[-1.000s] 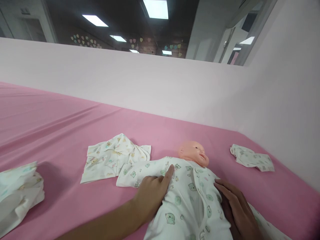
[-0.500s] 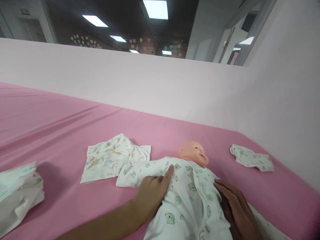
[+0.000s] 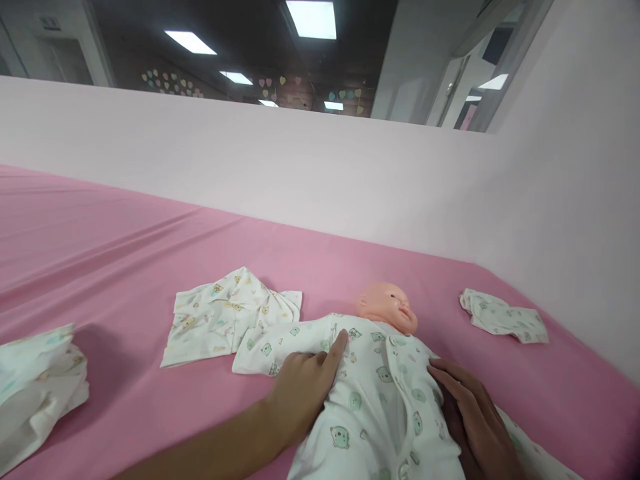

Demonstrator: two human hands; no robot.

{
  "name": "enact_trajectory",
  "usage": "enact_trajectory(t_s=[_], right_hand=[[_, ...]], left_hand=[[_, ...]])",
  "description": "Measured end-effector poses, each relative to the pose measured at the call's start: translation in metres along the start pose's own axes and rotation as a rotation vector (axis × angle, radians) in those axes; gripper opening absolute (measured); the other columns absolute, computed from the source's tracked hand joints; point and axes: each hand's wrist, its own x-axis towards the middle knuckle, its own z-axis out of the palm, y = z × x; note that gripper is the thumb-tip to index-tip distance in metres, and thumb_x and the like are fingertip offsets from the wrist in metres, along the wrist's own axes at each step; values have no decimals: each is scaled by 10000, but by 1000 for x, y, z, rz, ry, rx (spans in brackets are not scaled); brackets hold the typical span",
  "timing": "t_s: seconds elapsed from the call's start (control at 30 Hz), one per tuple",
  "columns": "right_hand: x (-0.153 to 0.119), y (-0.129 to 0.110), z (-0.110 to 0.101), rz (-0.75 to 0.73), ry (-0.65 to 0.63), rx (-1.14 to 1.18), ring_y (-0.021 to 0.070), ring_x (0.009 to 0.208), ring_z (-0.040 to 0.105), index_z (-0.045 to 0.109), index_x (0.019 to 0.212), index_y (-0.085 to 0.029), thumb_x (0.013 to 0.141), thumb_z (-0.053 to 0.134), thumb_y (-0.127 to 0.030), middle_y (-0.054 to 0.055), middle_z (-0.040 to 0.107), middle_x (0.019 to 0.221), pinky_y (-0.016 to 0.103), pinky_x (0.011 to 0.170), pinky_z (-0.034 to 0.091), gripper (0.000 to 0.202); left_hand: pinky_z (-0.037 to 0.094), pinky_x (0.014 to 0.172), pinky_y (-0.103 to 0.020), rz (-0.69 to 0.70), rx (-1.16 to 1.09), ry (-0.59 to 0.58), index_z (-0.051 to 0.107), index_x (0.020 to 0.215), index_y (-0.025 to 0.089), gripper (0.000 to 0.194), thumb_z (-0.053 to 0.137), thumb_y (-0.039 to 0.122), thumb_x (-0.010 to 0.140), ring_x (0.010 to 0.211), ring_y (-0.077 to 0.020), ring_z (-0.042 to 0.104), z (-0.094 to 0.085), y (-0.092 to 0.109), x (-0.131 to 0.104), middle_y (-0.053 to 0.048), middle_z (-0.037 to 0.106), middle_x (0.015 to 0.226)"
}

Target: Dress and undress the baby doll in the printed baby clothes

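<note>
A baby doll [image 3: 384, 303] lies on its back, its head turned to the right. It wears a white baby romper [image 3: 370, 400] with green bear prints and a front placket. My left hand [image 3: 303, 393] is closed at the doll's underarm, one digit stretched over the chest and the other fingers curled, their tips hidden. Against the opposite side of the romper rests my right hand [image 3: 473, 417], fingers extended and its thumb out of sight. One empty-looking sleeve [image 3: 265, 347] stretches left, over the edge of a printed white garment [image 3: 215, 320].
Pink sheet [image 3: 150, 267] covers the padded surface. A crumpled white cloth [image 3: 40, 393] is at the left edge, and a small folded printed cloth [image 3: 505, 317] lies at right. A white wall [image 3: 250, 160] with a window [image 3: 240, 53] stands behind.
</note>
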Motion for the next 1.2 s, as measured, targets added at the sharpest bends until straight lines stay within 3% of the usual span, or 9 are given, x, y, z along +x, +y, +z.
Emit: enact_trajectory(t_s=[0.4,1.2], right_hand=[[1,-2,-3,-3,10,2,255,1151,551,438,1318,-248,938,381,-225,107,525,1267,428,912,523,385],[0,-2,-2,3,-11,-1,247,1168,515,421,1322,-243,954,365,-215,104,495,1275,424,944,501,373]], left_hand=[[445,584,-315,17,-17,24,-166,1476,148,1027,555,178,744,670,-230,617,-1,-1,0,-51,669,838],[446,571,-334,9,9,-18,-91,1481,125,949,521,184,758,659,-237,615,-4,1,1,-53,666,821]])
